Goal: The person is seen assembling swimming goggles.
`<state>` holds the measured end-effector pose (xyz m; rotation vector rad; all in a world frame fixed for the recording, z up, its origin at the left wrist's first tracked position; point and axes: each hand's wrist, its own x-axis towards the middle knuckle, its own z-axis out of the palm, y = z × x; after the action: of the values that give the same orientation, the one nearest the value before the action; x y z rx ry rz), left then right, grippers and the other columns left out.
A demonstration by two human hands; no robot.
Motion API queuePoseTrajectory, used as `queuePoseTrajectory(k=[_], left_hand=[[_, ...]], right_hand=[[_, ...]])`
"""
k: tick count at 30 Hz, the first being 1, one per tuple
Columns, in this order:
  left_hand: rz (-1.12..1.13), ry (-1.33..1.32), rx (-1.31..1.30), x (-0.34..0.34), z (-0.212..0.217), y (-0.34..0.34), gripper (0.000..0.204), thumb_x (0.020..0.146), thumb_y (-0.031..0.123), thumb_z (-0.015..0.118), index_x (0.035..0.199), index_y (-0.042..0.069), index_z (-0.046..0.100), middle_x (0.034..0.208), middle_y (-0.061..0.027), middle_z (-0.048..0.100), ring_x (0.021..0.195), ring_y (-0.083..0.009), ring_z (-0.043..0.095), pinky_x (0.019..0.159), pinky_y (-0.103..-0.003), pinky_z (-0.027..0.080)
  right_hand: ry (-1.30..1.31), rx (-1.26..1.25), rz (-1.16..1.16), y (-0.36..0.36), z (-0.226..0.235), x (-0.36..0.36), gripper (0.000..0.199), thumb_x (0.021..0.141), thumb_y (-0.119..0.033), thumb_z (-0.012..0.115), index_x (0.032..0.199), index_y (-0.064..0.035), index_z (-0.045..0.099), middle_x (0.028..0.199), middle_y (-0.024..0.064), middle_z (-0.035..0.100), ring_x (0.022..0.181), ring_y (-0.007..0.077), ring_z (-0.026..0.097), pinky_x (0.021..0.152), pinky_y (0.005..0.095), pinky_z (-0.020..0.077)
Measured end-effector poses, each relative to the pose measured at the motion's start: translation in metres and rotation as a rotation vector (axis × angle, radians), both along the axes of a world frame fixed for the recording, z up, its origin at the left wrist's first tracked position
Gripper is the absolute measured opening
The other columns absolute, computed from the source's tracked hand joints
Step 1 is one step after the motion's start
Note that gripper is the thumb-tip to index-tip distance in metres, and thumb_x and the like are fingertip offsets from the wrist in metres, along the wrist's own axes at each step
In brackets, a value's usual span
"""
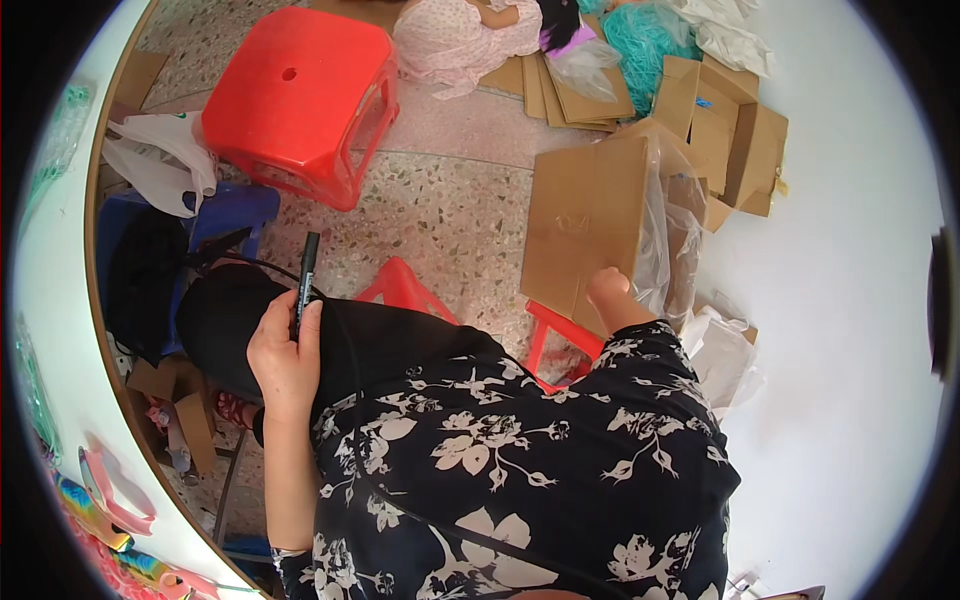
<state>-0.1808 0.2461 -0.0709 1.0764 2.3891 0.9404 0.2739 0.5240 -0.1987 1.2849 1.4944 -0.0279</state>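
My left hand (284, 352) holds a black marker pen (306, 280) upright between thumb and fingers, above my dark trouser leg. The pen's dark end points away from me. On the right, my right hand (608, 287) is closed at the near edge of a large brown cardboard box (580, 220); its fingertips are partly hidden. Clear plastic lining (668, 235) hangs out at the box's right side. The box leans by a red stool (545, 330), which it partly covers.
Ahead on the left stands a red plastic stool (300, 85). A blue stool (255, 205) has a white plastic bag (165, 155) and black cloth on it. Behind the box are an open carton (745, 150), flat cardboard (575, 95), teal shredded filler (650, 45) and a person in pale clothing (455, 40).
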Motion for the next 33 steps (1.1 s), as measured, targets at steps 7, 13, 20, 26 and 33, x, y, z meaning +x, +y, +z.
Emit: queuePoseTrajectory(k=[7, 13, 20, 26, 33], left_hand=[[-0.021, -0.015, -0.043, 0.000, 0.000, 0.007, 0.021, 0.092, 0.021, 0.070, 0.099, 0.001, 0.067, 0.081, -0.0134, 0.067, 0.067, -0.0271, 0.064, 0.063, -0.035, 0.050], [-0.058, -0.229, -0.180, -0.004, -0.002, 0.033, 0.022, 0.092, 0.020, 0.068, 0.101, 0.000, 0.067, 0.082, -0.0151, 0.067, 0.070, -0.0280, 0.066, 0.065, -0.036, 0.051], [-0.189, -0.303, -0.095, 0.016, -0.022, 0.068, 0.021, 0.090, 0.018, 0.067, 0.102, 0.002, 0.068, 0.092, -0.0226, 0.068, 0.086, -0.0427, 0.065, 0.073, -0.046, 0.052], [-0.243, -0.163, -0.087, 0.033, -0.046, 0.081, 0.022, 0.091, 0.018, 0.066, 0.106, 0.002, 0.067, 0.097, -0.0221, 0.067, 0.090, -0.0413, 0.064, 0.078, -0.045, 0.052], [-0.214, -0.068, -0.119, 0.036, -0.048, 0.071, 0.022, 0.091, 0.020, 0.065, 0.104, 0.002, 0.067, 0.095, -0.0203, 0.067, 0.086, -0.0399, 0.065, 0.075, -0.046, 0.052]], right_hand=[[0.043, 0.233, -0.215, -0.029, -0.027, 0.022, 0.041, 0.088, -0.024, 0.065, 0.126, -0.0092, 0.064, 0.131, 0.0151, 0.058, 0.122, 0.0314, 0.059, 0.099, 0.0426, 0.0498], [0.496, 0.460, -0.279, -0.012, -0.091, 0.029, 0.036, 0.091, -0.032, 0.059, 0.114, -0.0050, 0.065, 0.130, 0.0185, 0.057, 0.118, 0.0363, 0.058, 0.096, 0.0471, 0.0493], [0.977, 0.659, -0.452, 0.001, -0.117, -0.027, 0.040, 0.091, -0.037, 0.064, 0.108, -0.0004, 0.065, 0.096, 0.0168, 0.068, 0.095, 0.0343, 0.066, 0.083, 0.0454, 0.0520], [1.721, -0.145, -1.288, -0.040, -0.036, -0.196, 0.039, 0.101, -0.043, 0.055, 0.100, -0.0053, 0.064, 0.070, -0.0012, 0.054, 0.055, 0.0077, 0.046, 0.048, 0.0221, 0.0334], [1.733, -0.400, -1.093, -0.075, 0.028, -0.308, 0.028, 0.101, -0.033, 0.058, 0.094, -0.0056, 0.061, 0.062, -0.0029, 0.044, 0.047, 0.0066, 0.036, 0.044, 0.0248, 0.0265]])
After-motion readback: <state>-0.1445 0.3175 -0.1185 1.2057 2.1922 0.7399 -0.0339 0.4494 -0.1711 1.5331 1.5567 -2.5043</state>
